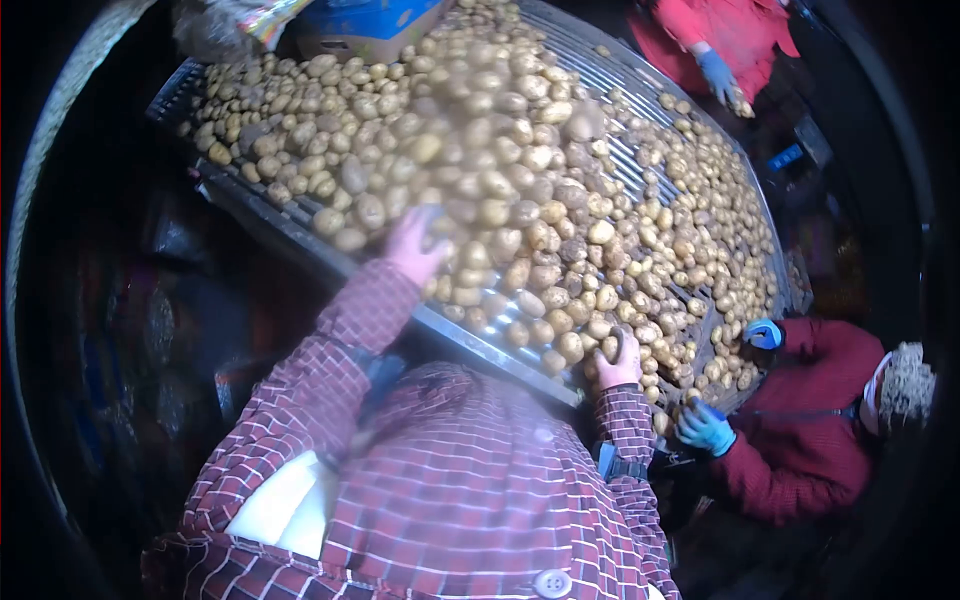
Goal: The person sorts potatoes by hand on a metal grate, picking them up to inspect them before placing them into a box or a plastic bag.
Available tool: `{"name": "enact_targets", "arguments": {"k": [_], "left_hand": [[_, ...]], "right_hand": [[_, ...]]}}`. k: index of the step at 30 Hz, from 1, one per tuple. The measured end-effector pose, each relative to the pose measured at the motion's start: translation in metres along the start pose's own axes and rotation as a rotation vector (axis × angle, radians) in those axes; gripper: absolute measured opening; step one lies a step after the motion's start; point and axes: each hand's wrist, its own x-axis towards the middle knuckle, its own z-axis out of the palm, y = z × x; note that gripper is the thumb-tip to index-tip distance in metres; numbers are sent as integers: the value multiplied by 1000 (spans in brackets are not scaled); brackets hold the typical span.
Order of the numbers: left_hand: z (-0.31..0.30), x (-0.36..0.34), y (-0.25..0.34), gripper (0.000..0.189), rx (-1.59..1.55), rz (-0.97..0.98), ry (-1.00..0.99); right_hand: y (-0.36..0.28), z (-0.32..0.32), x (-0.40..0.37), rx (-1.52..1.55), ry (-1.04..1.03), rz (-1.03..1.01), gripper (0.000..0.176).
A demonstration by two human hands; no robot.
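Observation:
Many pale yellow-brown potatoes (540,240) lie heaped over a slatted metal table (580,55). My left hand (413,247) reaches over the near edge of the heap, smeared by motion. Its thumb and fingers look apart, and no potato shows plainly between them. Lower down, by the metal front edge (480,348), my right hand (618,365) curls around a potato (609,348); its fingers partly hide it. Other potatoes lie close to both hands.
At the right, a co-worker in a dark red jacket (810,430) has blue-gloved hands (706,428) at the potatoes. Another person in red (715,30) stands across the table. A blue box (365,20) and clear plastic (215,30) are at the far left.

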Motion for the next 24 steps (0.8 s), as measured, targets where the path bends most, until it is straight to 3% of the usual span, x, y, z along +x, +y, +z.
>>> {"name": "enact_targets", "arguments": {"k": [2, 4, 6, 8, 11, 13, 14, 15, 16, 17, 18, 19, 20, 21, 22, 24], "left_hand": [[40, 16, 4, 57, 259, 341, -60], [55, 23, 47, 62, 464, 197, -186], [78, 42, 51, 63, 577, 177, -205], [91, 57, 52, 61, 510, 222, -171], [87, 65, 59, 57, 518, 204, -280], [90, 63, 21, 55, -306, -3, -313], [92, 67, 9, 54, -714, -104, -323], [61, 53, 41, 55, -1136, -315, -391], [46, 45, 55, 54, -1217, -350, -453], [35, 37, 68, 53, -1375, -408, -522], [31, 33, 76, 51, -1536, -473, -590], [37, 31, 75, 50, -1560, -491, -569], [44, 27, 70, 50, -1583, -512, -546], [48, 22, 69, 49, -1607, -534, -524], [49, 17, 68, 49, -1675, -523, -568], [53, 7, 72, 50, -1815, -495, -671]], "right_hand": [[-10, -6, -9, -12, 32, 2, 54], [-11, -9, -13, 13, 1, 26, 56], [-7, -7, -17, 17, -17, 29, 56], [-8, -5, -16, 3, 28, 22, 55], [-5, -6, -1, 83, 57, 22, 46], [0, -10, 3, 127, 68, 45, 46], [4, -12, 6, 324, 84, 120, 45], [8, -12, 7, 521, 93, 193, 43], [10, -12, 9, 716, 97, 265, 42], [-26, -41, 10, 986, 30, 502, 34], [-36, -44, 10, 1420, 20, 592, 26], [-25, -32, 12, 1565, 3, 577, 25], [-14, -20, 13, 1709, -15, 564, 28], [-27, -20, 12, 1464, -46, 516, 33], [-34, -16, 14, 1891, -206, 765, 36], [-83, -30, 24, 1818, -369, 927, 35]]}}
